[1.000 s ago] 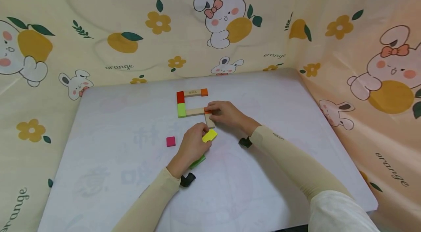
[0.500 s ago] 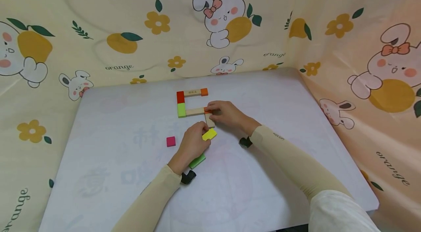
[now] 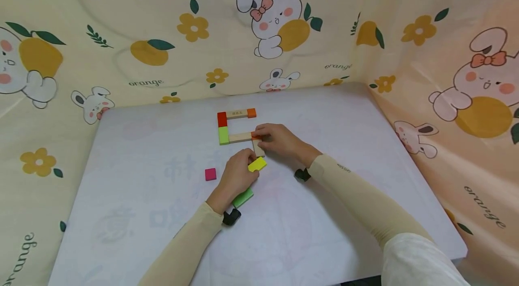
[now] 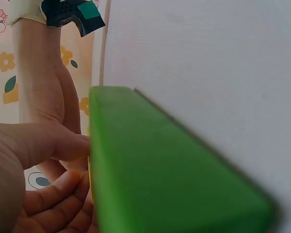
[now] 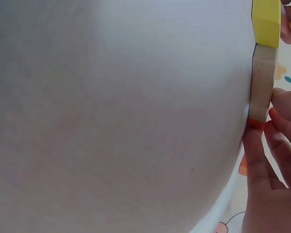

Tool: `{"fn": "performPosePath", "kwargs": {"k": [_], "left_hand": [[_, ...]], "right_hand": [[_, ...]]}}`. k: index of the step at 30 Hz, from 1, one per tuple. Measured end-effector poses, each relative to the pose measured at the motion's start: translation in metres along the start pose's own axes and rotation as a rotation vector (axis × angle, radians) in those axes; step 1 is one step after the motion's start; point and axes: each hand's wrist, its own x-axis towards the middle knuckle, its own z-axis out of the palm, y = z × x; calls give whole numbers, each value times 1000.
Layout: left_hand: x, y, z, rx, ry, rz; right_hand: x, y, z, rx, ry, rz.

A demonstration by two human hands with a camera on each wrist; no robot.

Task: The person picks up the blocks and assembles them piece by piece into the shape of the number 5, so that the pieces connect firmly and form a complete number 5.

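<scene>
My left hand [image 3: 237, 174] pinches a yellow block [image 3: 257, 164] between thumb and fingers. In the right wrist view the yellow block [image 5: 266, 23] meets the end of a plain wooden block [image 5: 263, 77]. My right hand [image 3: 279, 139] holds the corner at that wooden block's far end: the fingertips lie on an orange block [image 3: 253, 134], mostly covered, and the thumb is at the wooden block's side. A longer wooden block [image 3: 240, 138] runs left from this corner to a light green block [image 3: 224, 136]. A green block [image 3: 243, 197] lies beside my left wrist and fills much of the left wrist view [image 4: 165, 160].
Above the light green block stands a red block [image 3: 222, 119], joined to a printed wooden block [image 3: 237, 114] and an orange end block [image 3: 252, 113]. A pink cube [image 3: 210, 174] lies left of my left hand. The white table [image 3: 324, 232] meets a patterned cloth [image 3: 194, 65] behind.
My left hand has edged slightly away from me with the yellow block, up toward the wooden block's near end. The right hand stays in place.
</scene>
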Motion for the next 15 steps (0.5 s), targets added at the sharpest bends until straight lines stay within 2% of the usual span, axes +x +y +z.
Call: {"fn": "performPosePath", "kwargs": {"k": [15], "left_hand": [[0,-2,-2,-9,-9,-30]], "right_hand": [[2,-8,-2,-92,-24,-2]]}}
